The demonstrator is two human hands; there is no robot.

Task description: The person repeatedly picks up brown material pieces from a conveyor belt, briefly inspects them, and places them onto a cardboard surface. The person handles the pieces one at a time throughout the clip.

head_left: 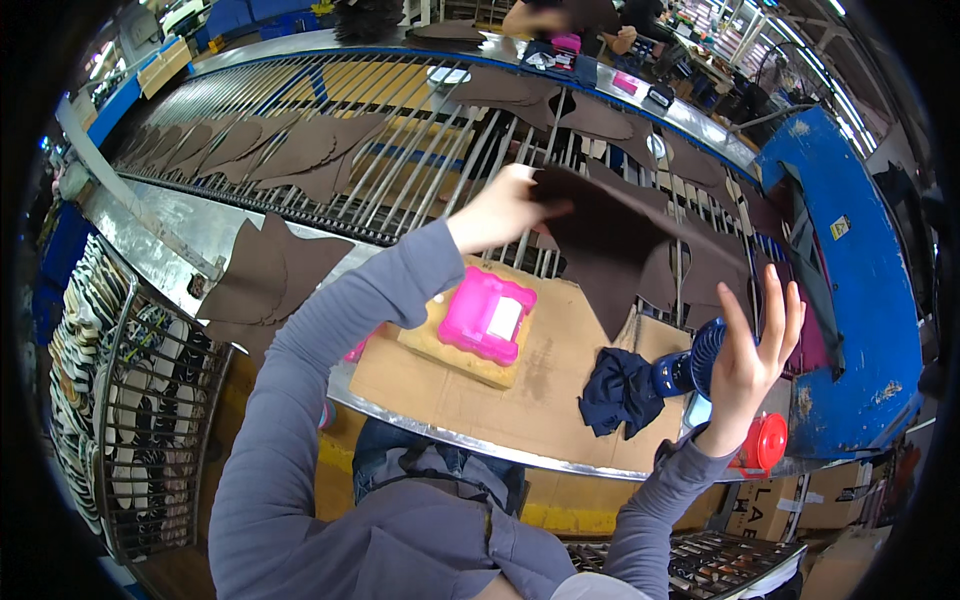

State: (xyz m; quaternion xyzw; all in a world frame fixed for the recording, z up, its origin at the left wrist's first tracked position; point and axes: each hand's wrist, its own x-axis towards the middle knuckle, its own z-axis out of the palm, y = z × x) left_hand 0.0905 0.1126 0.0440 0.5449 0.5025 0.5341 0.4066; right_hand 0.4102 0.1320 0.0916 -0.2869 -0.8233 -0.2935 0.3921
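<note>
My left hand [500,208] is raised over the conveyor and grips one end of a dark brown leather cut piece [615,245], which hangs in the air and droops to a point. My right hand [752,355] is lifted to the right of it, palm up, fingers spread, holding nothing and not touching the piece. Both arms wear grey sleeves. More brown cut pieces [290,150] lie in a row on the roller conveyor [420,130] behind.
A pink plastic box [487,315] sits on a cardboard sheet [540,390] in front of me, beside a dark blue cloth [620,392], a small blue fan [700,360] and a red lid [768,440]. A wire rack of insoles [140,400] stands at left. Another person [570,18] works at the far side.
</note>
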